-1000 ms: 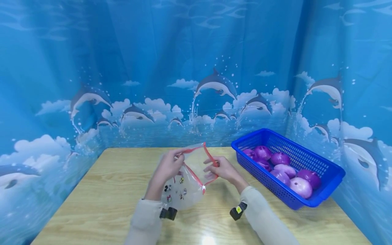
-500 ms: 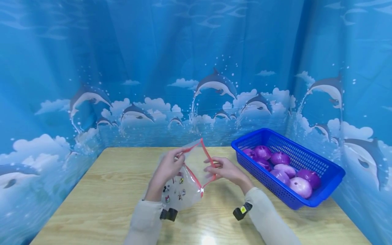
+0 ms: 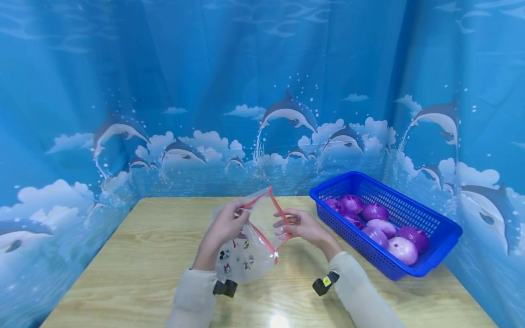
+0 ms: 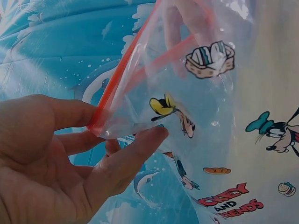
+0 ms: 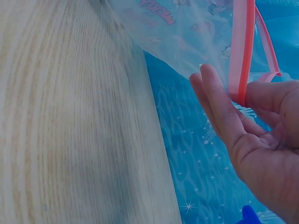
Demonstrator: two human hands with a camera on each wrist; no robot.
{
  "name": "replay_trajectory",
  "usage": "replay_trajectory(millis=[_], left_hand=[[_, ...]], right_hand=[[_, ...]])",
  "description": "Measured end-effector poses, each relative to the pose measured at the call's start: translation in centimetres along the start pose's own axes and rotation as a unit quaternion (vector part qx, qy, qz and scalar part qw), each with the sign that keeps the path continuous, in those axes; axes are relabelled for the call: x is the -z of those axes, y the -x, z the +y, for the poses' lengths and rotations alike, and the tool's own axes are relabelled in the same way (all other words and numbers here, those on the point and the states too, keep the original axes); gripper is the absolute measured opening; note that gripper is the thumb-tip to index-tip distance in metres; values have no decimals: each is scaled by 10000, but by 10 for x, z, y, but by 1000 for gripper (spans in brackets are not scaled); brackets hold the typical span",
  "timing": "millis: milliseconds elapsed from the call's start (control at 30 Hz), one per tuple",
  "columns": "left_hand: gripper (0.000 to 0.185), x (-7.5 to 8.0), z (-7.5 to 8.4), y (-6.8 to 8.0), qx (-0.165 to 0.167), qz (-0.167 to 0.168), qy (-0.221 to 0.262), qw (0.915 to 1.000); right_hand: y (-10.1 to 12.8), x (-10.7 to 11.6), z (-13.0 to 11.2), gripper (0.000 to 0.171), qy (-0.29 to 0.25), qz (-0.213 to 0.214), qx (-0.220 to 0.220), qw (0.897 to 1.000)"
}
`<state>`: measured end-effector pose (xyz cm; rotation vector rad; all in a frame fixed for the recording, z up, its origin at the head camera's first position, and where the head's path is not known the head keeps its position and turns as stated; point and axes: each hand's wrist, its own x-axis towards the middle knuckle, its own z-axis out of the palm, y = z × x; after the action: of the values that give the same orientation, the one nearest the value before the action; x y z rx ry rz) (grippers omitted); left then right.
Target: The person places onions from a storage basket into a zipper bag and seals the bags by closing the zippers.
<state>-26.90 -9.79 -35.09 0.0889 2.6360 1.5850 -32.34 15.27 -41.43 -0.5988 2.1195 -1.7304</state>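
Both hands hold a clear zip bag (image 3: 250,264) by its red-edged mouth, which gapes between them over the table. Cartoon figures and lettering are printed on the bag (image 4: 219,140). My left hand (image 3: 224,224) pinches the red strip on the left side; the left wrist view shows thumb and fingers right at that edge. On the opposite side, my right hand (image 3: 306,228) pinches the red edge between thumb and finger, its other fingers stretched along the film. A white slider (image 3: 275,254) sits at the mouth's near corner.
At the right of the wooden table (image 3: 135,255) stands a blue perforated basket (image 3: 434,264). Several purple onions (image 3: 375,212) lie in it, one paler (image 3: 403,251) than most. Blue dolphin-printed curtains (image 3: 229,68) hang behind and at both sides of the table.
My right hand has tilted slightly, its wrist shifting to the right. The bag mouth's far corner has moved a little left and up, while the left hand stays nearly still.
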Motion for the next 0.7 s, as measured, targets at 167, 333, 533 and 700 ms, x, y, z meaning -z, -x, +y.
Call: replay_trajectory(millis=[167,333,533,700], left_hand=[[36,1,-2,1,-172,-105,-57,9998],[36,1,-4,2,-158,-230,64,9996],[38,2,-7,0,-2,-394,426,9983],[38,4,-9,-1,-62,-472,595,9971]], right_hand=[[0,0,-1,46,39,54,8,10000],[1,0,-1,47,88,89,25,9999],[2,2,2,47,193,138,25,9997],[2,4,6,47,208,139,31,9997]])
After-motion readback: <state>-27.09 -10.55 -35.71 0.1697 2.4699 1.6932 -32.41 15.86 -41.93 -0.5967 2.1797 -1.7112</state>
